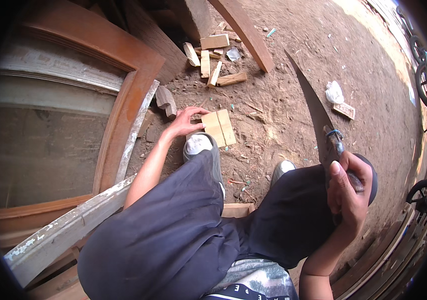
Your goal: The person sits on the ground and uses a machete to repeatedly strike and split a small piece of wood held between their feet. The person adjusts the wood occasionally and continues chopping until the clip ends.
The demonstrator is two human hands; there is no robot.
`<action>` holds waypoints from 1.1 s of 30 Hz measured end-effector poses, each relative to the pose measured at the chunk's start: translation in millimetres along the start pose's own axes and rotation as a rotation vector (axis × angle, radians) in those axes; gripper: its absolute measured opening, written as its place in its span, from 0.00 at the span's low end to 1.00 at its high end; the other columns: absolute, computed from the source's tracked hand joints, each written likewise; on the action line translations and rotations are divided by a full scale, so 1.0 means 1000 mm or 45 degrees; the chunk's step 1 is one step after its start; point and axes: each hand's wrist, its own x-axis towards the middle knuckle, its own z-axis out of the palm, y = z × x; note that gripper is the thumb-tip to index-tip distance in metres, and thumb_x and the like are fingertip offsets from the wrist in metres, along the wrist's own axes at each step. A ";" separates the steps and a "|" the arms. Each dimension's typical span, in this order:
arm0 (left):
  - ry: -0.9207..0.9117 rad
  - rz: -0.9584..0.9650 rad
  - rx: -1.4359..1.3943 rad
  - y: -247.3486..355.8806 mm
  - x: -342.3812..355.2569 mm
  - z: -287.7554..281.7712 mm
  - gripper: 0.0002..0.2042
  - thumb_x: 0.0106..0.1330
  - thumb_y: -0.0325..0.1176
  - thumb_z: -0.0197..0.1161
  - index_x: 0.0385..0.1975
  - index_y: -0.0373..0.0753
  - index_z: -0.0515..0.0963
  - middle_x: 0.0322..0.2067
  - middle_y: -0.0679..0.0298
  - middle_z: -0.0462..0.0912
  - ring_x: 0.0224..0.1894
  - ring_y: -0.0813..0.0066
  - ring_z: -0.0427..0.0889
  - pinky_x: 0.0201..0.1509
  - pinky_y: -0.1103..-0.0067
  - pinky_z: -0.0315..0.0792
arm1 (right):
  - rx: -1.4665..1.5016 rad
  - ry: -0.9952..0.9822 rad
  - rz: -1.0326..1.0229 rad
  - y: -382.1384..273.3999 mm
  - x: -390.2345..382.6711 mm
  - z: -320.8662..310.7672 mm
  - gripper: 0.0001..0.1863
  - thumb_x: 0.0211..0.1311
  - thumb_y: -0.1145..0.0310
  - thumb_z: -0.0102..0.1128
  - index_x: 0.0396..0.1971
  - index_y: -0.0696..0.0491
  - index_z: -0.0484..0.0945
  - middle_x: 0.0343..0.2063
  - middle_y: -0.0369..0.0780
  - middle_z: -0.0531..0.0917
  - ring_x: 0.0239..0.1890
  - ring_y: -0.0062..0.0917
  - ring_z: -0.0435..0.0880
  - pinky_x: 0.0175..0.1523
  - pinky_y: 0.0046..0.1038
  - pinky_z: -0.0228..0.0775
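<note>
My left hand (187, 123) is at the left corner of a small flat wooden block (218, 128), its thumb against the near-left side and its fingers along the far edge. A dark line runs across the block's pale face. The block is low at the ground, just beyond my left shoe (198, 145). My right hand (349, 189) grips the worn handle of a handsaw (315, 109) above my right knee. The saw's long dark blade points up and away, apart from the block. Blue material is wrapped around the front of the handle.
Several wood offcuts (214, 70) lie on the dirt ahead, near a leaning plank (246, 35). A glazed wooden frame (123, 107) stands at the left. White crumpled plastic (334, 92) and a small board (344, 111) lie to the right. Bicycle wheels (422, 82) line the right edge.
</note>
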 end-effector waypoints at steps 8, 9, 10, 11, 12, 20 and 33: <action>-0.051 0.048 -0.016 -0.025 -0.004 -0.001 0.27 0.53 0.44 0.78 0.56 0.57 0.83 0.62 0.68 0.79 0.73 0.62 0.66 0.78 0.52 0.48 | 0.069 -0.086 0.052 0.009 -0.010 0.005 0.24 0.70 0.69 0.68 0.18 0.51 0.63 0.12 0.26 0.66 0.13 0.07 0.60 0.18 0.18 0.44; -0.028 0.060 -0.043 -0.029 -0.004 0.002 0.26 0.52 0.44 0.79 0.55 0.57 0.84 0.61 0.69 0.80 0.73 0.63 0.66 0.77 0.53 0.48 | 0.116 -0.075 0.129 0.004 -0.018 0.013 0.23 0.69 0.71 0.68 0.18 0.51 0.63 0.13 0.26 0.67 0.15 0.07 0.60 0.19 0.18 0.45; -0.044 0.062 -0.047 -0.024 -0.003 0.002 0.26 0.51 0.44 0.79 0.54 0.58 0.84 0.60 0.69 0.79 0.73 0.63 0.66 0.77 0.53 0.48 | 0.154 -0.076 0.137 0.008 -0.026 0.021 0.23 0.69 0.72 0.68 0.18 0.51 0.63 0.13 0.26 0.67 0.16 0.07 0.60 0.20 0.18 0.46; -0.059 0.063 -0.050 -0.019 -0.001 0.001 0.26 0.51 0.44 0.79 0.53 0.58 0.85 0.60 0.69 0.79 0.73 0.63 0.66 0.77 0.52 0.48 | 0.192 -0.077 0.144 0.018 -0.032 0.028 0.23 0.68 0.74 0.68 0.17 0.51 0.63 0.13 0.26 0.67 0.16 0.07 0.60 0.21 0.18 0.46; -0.071 0.054 -0.048 -0.016 -0.003 -0.001 0.25 0.51 0.43 0.79 0.53 0.58 0.85 0.60 0.69 0.78 0.73 0.63 0.65 0.77 0.52 0.48 | 0.160 -0.112 0.161 0.030 -0.039 0.035 0.23 0.68 0.75 0.68 0.17 0.51 0.63 0.13 0.26 0.67 0.16 0.07 0.60 0.21 0.19 0.47; -0.045 -0.001 -0.064 -0.018 -0.005 0.002 0.21 0.52 0.45 0.79 0.49 0.57 0.87 0.58 0.70 0.77 0.73 0.62 0.65 0.76 0.51 0.49 | -0.040 -0.405 0.113 0.065 -0.064 0.085 0.22 0.66 0.75 0.68 0.15 0.55 0.66 0.10 0.33 0.69 0.14 0.11 0.66 0.21 0.22 0.55; -0.168 -0.059 0.128 0.028 0.003 -0.010 0.30 0.58 0.39 0.73 0.64 0.59 0.77 0.68 0.64 0.70 0.77 0.56 0.59 0.79 0.49 0.47 | -0.098 -0.368 0.039 0.055 -0.053 0.087 0.25 0.67 0.73 0.69 0.14 0.53 0.63 0.09 0.28 0.66 0.14 0.09 0.60 0.20 0.22 0.46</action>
